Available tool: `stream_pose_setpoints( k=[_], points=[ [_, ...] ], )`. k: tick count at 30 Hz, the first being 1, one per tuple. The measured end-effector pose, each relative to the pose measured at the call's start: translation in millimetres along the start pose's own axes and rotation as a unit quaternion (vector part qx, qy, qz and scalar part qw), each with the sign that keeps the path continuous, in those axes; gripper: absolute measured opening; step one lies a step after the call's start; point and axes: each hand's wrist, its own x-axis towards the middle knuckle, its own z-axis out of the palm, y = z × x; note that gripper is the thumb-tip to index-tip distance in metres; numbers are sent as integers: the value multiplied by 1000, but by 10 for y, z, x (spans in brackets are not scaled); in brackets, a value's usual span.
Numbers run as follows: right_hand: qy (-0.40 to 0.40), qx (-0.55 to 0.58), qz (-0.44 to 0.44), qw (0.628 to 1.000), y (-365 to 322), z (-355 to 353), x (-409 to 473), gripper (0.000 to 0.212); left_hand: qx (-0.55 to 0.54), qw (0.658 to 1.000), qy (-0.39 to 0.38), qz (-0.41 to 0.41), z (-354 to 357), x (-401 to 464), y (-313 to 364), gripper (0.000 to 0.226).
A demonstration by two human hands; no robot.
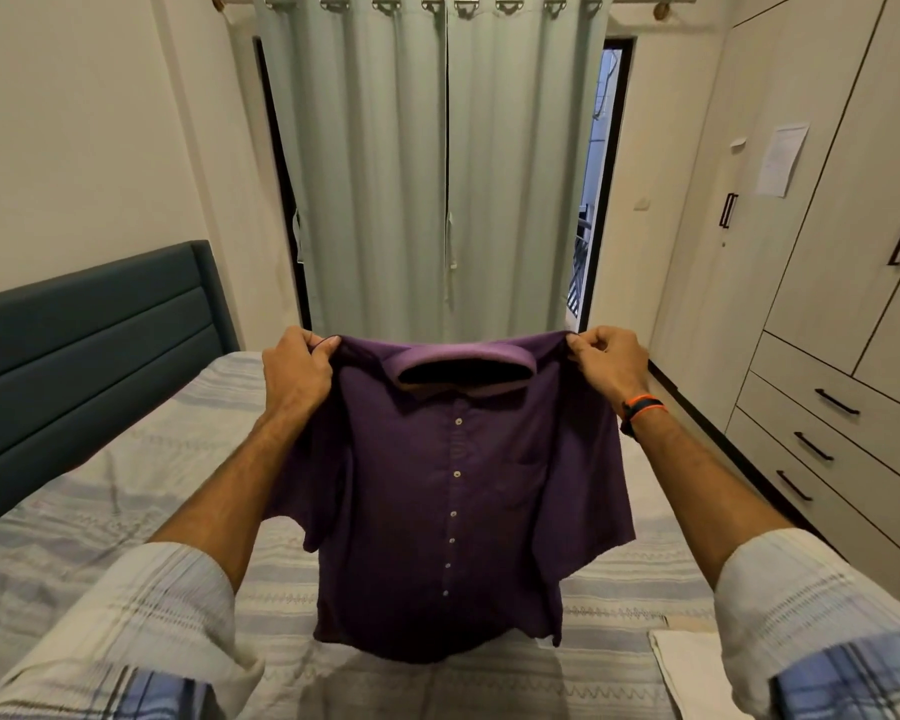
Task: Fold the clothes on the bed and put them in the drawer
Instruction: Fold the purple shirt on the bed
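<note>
**Two hands holding a purple shirt above the bed**

Both hands are gripping the garment at its shoulders. The left hand [294, 368] is curling its fingers round the fabric at one shoulder seam, and the right hand [606, 363], with an orange-and-dark wristband [640, 405] at the wrist, is pinching the other shoulder between thumb and fingers. Between them the purple shirt [453, 491] is hanging upright and buttoned, its front and lighter collar facing the camera, a chest pocket showing on the right and both short sleeves drooping at the sides. Its hem is hanging just above, or perhaps brushing, the bed [141, 459]; which one cannot be told. The bed is wearing a pale striped cover, and a white folded cloth [692, 672] is lying on it near the right forearm. A dark teal headboard [89, 350] is standing at the left. Closed pale curtains [437, 163] are hanging ahead. A wardrobe [848, 210] is standing at the right, with three closed drawers [822, 449] below its doors.
</note>
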Motion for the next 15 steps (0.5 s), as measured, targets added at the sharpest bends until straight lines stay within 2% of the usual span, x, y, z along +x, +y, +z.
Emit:
stream_pose_setpoints(
  k=[3, 7, 10, 15],
  points=[
    [-27, -3, 14, 1000, 70, 34, 9, 25, 1, 1000, 4, 1, -7, 0, -79, 24],
    [-11, -10, 10, 1000, 122, 47, -54, 26, 1, 1000, 1, 2, 48, -62, -200, 25],
    [-43, -25, 43, 998, 297, 94, -129, 26, 24, 1000, -9, -13, 98, -131, -344, 27],
    [-119, -48, 104, 986, 787, 212, -332, 26, 80, 990, -95, -63, 267, -300, -845, 28]
  ],
)
